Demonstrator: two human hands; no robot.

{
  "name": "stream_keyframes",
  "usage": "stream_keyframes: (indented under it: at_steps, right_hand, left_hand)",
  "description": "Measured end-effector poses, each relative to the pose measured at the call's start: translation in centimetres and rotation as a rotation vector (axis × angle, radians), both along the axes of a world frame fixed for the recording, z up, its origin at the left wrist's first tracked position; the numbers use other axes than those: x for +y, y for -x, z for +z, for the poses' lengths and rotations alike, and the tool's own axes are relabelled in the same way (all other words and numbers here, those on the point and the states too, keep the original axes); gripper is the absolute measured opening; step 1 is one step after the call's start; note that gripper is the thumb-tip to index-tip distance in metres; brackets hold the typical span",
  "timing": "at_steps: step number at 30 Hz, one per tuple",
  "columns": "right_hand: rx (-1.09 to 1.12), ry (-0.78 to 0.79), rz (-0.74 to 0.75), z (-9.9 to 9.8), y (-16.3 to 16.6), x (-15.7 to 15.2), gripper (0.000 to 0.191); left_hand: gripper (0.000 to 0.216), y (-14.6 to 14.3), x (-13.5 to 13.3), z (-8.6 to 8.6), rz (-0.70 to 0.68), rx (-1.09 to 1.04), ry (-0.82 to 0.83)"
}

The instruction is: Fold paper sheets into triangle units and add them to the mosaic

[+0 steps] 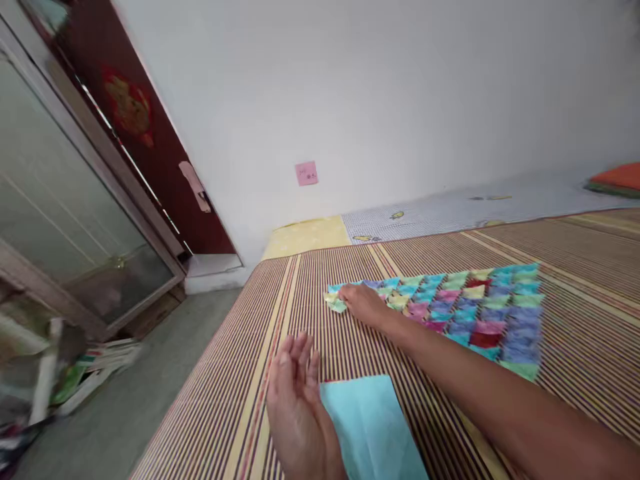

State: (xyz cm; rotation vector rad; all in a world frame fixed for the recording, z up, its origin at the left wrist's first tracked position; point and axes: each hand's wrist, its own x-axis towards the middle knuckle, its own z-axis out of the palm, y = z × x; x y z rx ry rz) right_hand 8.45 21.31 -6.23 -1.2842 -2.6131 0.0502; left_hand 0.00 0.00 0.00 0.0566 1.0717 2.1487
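Observation:
Many small folded pieces of coloured paper or cloth (523, 327) lie in close, overlapping rows on a striped mat (240, 373). They are blue, green, yellow, pink, red and purple. My right hand (361, 301) is at the far left end of the top row, its fingers closed at a small pale yellow-green piece (334, 301). The fingertips partly hide that piece, and my forearm covers some of the rows. Nearer to me, my left hand (300, 407) is turned palm up with its fingers stretched, holding nothing. Beside it lies a light blue sheet (373, 423), its lower part cut off by the frame.
The mat covers a bed-like surface against a white wall (380, 100) that bears a pink note (307, 173). Patterned bedding (415, 223) shows along the back edge. To the left are the floor (185, 353), a glass-panelled door (65, 200) and a dark red door (150, 127).

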Motion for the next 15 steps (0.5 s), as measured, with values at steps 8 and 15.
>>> stream_keyframes:
  at_steps: [8,15]
  right_hand:
    - [0.031,-0.017,0.029,-0.7,-0.6,0.2,0.031]
    - [0.004,-0.022,0.052,0.2,-1.1,1.0,0.030]
  left_hand:
    - [0.021,0.1,0.1,0.0,-0.016,-0.009,-0.012]
    - [0.020,0.3,0.1,-0.1,0.003,-0.001,-0.026]
